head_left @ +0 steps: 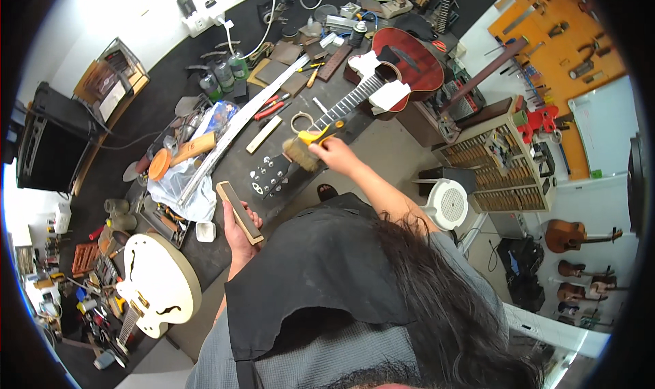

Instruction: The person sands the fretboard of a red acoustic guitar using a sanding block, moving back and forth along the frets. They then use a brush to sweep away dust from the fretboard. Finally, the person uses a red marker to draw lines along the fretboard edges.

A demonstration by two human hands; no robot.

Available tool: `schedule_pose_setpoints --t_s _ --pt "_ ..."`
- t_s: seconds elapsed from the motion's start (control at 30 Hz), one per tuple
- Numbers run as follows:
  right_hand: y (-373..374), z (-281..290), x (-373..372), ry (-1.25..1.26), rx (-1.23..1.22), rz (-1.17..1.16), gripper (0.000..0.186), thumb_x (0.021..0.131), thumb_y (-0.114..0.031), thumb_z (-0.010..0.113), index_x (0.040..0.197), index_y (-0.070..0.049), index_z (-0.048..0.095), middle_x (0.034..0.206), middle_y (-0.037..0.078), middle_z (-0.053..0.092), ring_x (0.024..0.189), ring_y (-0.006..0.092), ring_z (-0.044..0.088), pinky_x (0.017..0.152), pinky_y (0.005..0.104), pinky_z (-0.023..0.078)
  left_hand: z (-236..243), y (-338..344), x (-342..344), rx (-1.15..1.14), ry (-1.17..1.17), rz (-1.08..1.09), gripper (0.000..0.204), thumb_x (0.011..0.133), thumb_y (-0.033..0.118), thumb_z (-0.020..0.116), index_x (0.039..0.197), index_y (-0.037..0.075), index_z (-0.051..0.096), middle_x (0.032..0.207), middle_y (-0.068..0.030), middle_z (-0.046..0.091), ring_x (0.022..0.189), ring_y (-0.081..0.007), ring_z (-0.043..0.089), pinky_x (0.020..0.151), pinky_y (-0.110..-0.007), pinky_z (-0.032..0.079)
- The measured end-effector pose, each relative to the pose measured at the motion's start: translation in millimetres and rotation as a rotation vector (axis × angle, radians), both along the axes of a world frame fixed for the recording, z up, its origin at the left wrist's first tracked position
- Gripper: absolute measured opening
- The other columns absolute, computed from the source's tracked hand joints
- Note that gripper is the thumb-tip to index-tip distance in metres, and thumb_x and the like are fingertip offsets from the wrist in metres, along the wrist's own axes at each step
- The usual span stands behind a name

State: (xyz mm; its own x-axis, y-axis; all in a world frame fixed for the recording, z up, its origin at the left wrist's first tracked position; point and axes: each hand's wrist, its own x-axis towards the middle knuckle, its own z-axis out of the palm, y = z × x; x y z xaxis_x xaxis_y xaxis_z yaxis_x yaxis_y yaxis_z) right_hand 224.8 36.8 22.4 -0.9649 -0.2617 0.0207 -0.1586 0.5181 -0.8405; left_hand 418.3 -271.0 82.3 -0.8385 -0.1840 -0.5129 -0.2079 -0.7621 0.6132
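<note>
On the worktop (239, 164), stretching beyond the right grip (336, 156), a red guitar (421, 56), likely light, fragile, best taken by neck and body; in the left grip (236, 233), clasped along its sides, a stiff-looking wooden block (239, 213); in the right grip, closed round its handle, a probably soft-bristled brush (301, 154)

I've got bare worktop (230, 165) beyond the left hand (240, 235); guitar headstock (270, 175) blocks right, long straightedge (235, 124) left.

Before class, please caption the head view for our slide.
Right hand holds a brush at a red guitar's neck; left hand holds a wooden block.
</note>
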Motion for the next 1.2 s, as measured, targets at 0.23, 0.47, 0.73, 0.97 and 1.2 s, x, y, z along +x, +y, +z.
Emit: schedule_pose_setpoints --t_s 0.23,0.47,0.73,0.97,1.2 --pt "144.2 49.3 -81.4 0.252 0.538 -0.563 0.045 0.103 -0.045 0.066 0.096 -0.003 0.078 0.097 0.021 0.078 0.096 0.0437 0.074 0.081 0.0561 0.057 1.7 -6.3 0.7 -0.038 0.046 -0.065 0.057 0.112 0.063 0.048 0.108 0.008 0.058 0.065 -0.0027 0.051 0.054 -0.0165 0.048 0.055 -0.032 0.039" --pt "156.5 45.7 -129.6 0.293 0.596 -0.635 0.038 0.104 -0.04 0.068 0.131 -0.013 0.075 0.106 0.021 0.078 0.104 0.0441 0.073 0.088 0.0556 0.058 10.0 -10.2 5.7 -0.054 0.057 -0.059 0.056 0.113 0.062 0.049 0.107 0.007 0.058 0.066 -0.0032 0.052 0.055 -0.0168 0.049 0.055 -0.032 0.04" --pt "-70.2 50.2 46.4 0.363 0.232 0.101 0.03 0.099 -0.024 0.068 0.127 -0.015 0.075 0.104 0.014 0.077 0.096 0.0367 0.073 0.083 0.0497 0.06 11.7 -17.6 21.7 -0.114 0.042 -0.006 0.057 0.113 0.062 0.047 0.109 0.007 0.059 0.067 -0.0033 0.053 0.055 -0.0169 0.05 0.056 -0.032 0.041" --pt "-48.8 3.9 37.2 -0.002 0.2 -0.027 0.053 0.102 -0.054 0.063 0.118 -0.006 0.076 0.104 0.02 0.077 0.099 0.0435 0.073 0.087 0.0533 0.058 23.3 -5.5 16.0 -0.082 0.088 -0.005 0.055 0.115 0.059 0.047 0.111 0.006 0.058 0.067 -0.0034 0.053 0.057 -0.0157 0.051 0.059 -0.031 0.042" --pt "193.4 59.0 -30.5 0.048 0.587 -0.647 0.044 0.106 -0.041 0.063 0.115 0.0 0.072 0.108 0.027 0.076 0.103 0.0477 0.072 0.087 0.058 0.056 -0.2 -7.2 27.2 -0.158 0.099 -0.037 0.06 0.116 0.058 0.042 0.134 0.002 0.057 0.075 -0.0042 0.058 0.055 -0.017 0.052 0.058 -0.034 0.043"
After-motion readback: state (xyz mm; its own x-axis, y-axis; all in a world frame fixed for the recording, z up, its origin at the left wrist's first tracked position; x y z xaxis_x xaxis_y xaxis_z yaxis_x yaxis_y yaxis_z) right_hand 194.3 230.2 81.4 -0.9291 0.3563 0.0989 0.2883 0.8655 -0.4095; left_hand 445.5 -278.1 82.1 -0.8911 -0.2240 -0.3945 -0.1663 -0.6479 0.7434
